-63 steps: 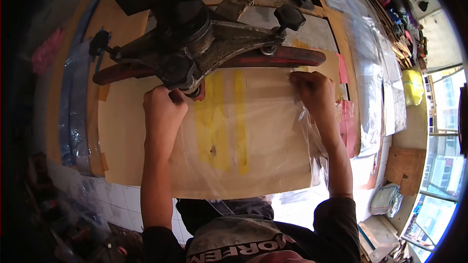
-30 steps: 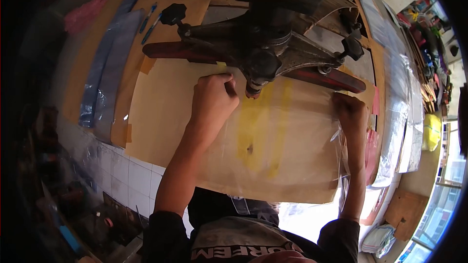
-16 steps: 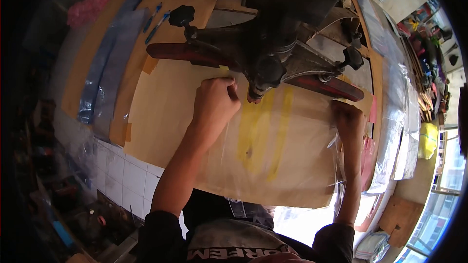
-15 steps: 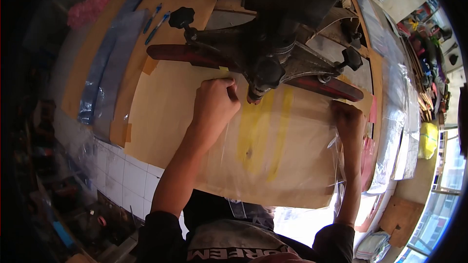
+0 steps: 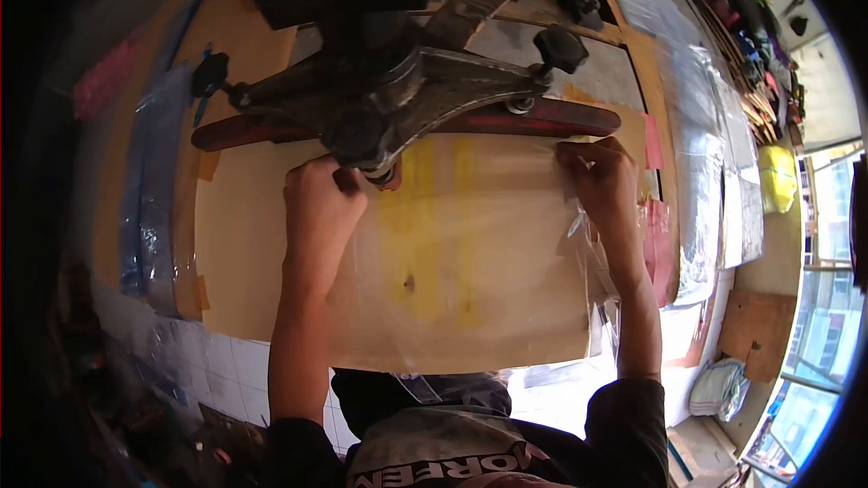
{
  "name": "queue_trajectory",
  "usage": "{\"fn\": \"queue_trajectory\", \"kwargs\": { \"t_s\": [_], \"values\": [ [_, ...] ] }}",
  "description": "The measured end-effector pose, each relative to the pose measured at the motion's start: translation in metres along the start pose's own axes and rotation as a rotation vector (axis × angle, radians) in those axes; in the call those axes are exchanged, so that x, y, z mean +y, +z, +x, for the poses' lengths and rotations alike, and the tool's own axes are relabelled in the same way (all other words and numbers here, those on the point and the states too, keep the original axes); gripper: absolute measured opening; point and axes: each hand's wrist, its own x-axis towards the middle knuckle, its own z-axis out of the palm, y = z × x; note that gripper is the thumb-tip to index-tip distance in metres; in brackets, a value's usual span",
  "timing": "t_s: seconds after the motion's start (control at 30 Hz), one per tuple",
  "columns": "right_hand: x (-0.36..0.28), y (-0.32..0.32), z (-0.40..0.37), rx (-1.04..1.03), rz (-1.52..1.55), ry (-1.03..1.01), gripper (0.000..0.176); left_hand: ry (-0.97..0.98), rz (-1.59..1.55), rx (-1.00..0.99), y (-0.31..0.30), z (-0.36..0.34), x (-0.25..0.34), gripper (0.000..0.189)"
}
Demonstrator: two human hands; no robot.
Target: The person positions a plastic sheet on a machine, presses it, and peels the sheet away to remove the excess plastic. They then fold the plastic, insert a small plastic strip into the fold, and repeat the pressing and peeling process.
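Note:
A clear plastic sheet (image 5: 524,244) spans the space between my hands, lying over brown paper (image 5: 240,248) that bears yellow strips (image 5: 425,226). My left hand (image 5: 321,217) is closed, thumb against fingers, at the sheet's far left, just below a dark red bar (image 5: 253,131). Near the bar's right end, my right hand (image 5: 604,176) pinches the far right corner of the plastic. The bar hangs from a black metal press head (image 5: 389,95) with knobs, which stands over the paper's far edge. The fingertips of both hands are partly hidden.
Clear film strips (image 5: 158,181) lie along the table's left side, and more plastic sheeting (image 5: 692,163) covers the right side. Pink pieces (image 5: 655,235) rest by my right forearm. A yellow bag (image 5: 778,179) and white floor tiles (image 5: 231,366) are further off.
The camera view has turned, so the press and paper appear further left. Both hands keep their closed grip near the bar, with the left hand slightly nearer the press's middle.

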Motion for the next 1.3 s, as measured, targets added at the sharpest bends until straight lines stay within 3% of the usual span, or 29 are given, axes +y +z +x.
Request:
{"fn": "queue_trajectory", "kwargs": {
  "t_s": [0.13, 0.43, 0.83, 1.03, 1.13, 1.23, 1.3],
  "values": [
    [0.001, 0.000, 0.000, -0.037, 0.031, 0.094, 0.012, -0.013, -0.033, -0.018, 0.003, 0.000, -0.004, 0.014],
    [0.002, 0.001, -0.001, -0.005, 0.070, 0.093, 0.011, 0.101, -0.046, 0.074, 0.010, 0.000, -0.010, 0.025],
    [0.004, 0.002, 0.000, 0.001, 0.073, 0.071, 0.012, 0.081, -0.051, 0.038, 0.005, 0.000, -0.005, 0.021],
    [0.005, 0.002, 0.000, 0.000, 0.046, 0.001, 0.012, -0.021, -0.071, 0.014, 0.006, 0.000, -0.007, 0.014],
    [0.007, 0.004, 0.000, -0.018, 0.009, 0.063, 0.011, -0.047, 0.000, -0.044, 0.001, 0.000, -0.004, 0.013],
    [0.004, 0.005, -0.001, -0.036, 0.027, 0.076, 0.012, -0.030, 0.057, 0.026, 0.002, -0.001, -0.009, 0.014],
    [0.004, 0.005, -0.001, -0.039, 0.004, 0.067, 0.013, -0.023, -0.084, 0.008, 0.000, -0.001, -0.008, 0.011]
  ]
}}
